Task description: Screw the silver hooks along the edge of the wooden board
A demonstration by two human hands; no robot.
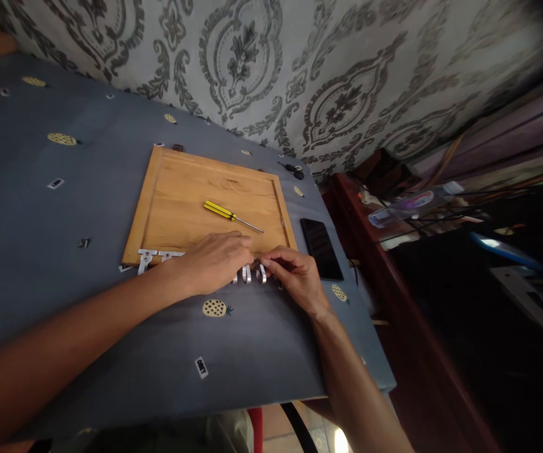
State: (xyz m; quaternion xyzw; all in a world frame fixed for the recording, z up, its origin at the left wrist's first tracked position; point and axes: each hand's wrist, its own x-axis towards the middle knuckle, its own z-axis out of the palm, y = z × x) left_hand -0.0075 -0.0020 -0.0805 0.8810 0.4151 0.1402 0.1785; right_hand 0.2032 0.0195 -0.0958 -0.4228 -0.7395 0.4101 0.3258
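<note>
Along the near edge of a framed wooden panel (190,182), a person bends both bare hands to a silver metal rail (160,253), seen from where I stand at the table (16,251). The panel lies flat on the gray cloth printed with pineapples. The left hand (219,261), palm down, reaches across the panel's near edge, its fingers bunched and curled at the rail; whether they grip anything I cannot tell. Just beside it, toward the panel's near right corner, the right hand (297,274) has its thumb and forefinger drawn together in a pinch at the rail; the small piece between them, if any, is hidden. Curved silver hooks (246,275) jut out past the near edge, between and below the two hands. On the panel itself, right of its middle, rests a screwdriver (226,214), its yellow-and-black handle to the left and its thin shaft pointing right. A dark phone (321,249) lies just right of the panel, and small metal pieces (83,243) sit off its left side. Beyond its far right corner is a small dark object (294,170), possibly keys. Well to the panel's right lies a clear bottle (415,204); behind the panel stands a patterned wall (240,56).
</note>
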